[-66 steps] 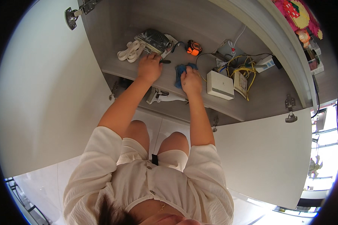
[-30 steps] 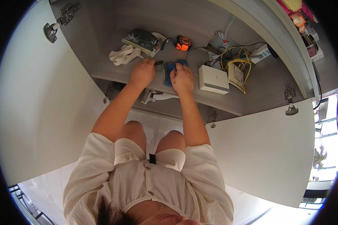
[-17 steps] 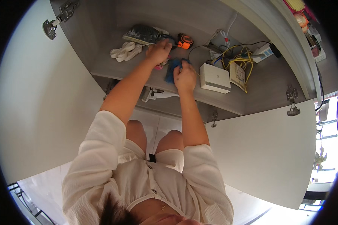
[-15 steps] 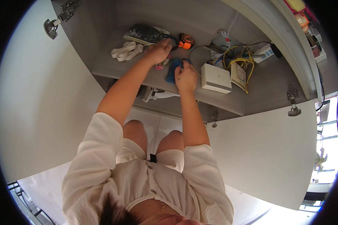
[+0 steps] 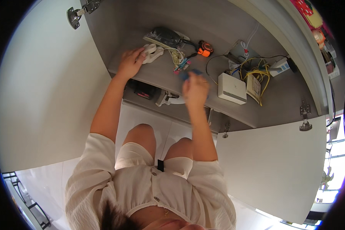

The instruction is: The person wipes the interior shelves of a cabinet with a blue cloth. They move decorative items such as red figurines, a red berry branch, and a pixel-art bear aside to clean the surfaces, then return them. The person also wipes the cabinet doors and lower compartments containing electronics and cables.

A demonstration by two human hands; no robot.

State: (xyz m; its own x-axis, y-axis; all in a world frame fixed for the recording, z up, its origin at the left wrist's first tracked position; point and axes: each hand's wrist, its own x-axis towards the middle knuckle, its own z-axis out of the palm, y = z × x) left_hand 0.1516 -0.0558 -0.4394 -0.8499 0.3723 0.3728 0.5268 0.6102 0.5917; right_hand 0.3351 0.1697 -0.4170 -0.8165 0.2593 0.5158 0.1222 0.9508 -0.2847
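Note:
On the cabinet shelf point(image 5: 157, 78), my left hand point(image 5: 130, 64) rests at the left end of some white, curved, looped pieces point(image 5: 153, 53). Its fingers are stretched out and touch them, or lie just beside them. Smeared by motion, my right hand point(image 5: 196, 90) is closed on a blue cloth point(image 5: 185, 74) near the shelf's front edge. A bundled pale cord point(image 5: 177, 57) and small pink and blue items point(image 5: 181, 67) lie between the hands. Behind them are a black device in clear wrapping point(image 5: 165, 35) and an orange-and-black tape measure point(image 5: 205, 49).
To the right stand a white box point(image 5: 232, 88), tangled yellow cables point(image 5: 262, 73) and a white power strip point(image 5: 279, 67). White cabinet doors, left point(image 5: 46, 96) and right point(image 5: 272, 165), hang open on both sides. A white appliance point(image 5: 168, 99) sits on the lower shelf.
My left hand has moved left and nearer, from beside the wrapped device to the white pieces. My right hand has drawn toward me with the blue cloth. The view has shifted slightly.

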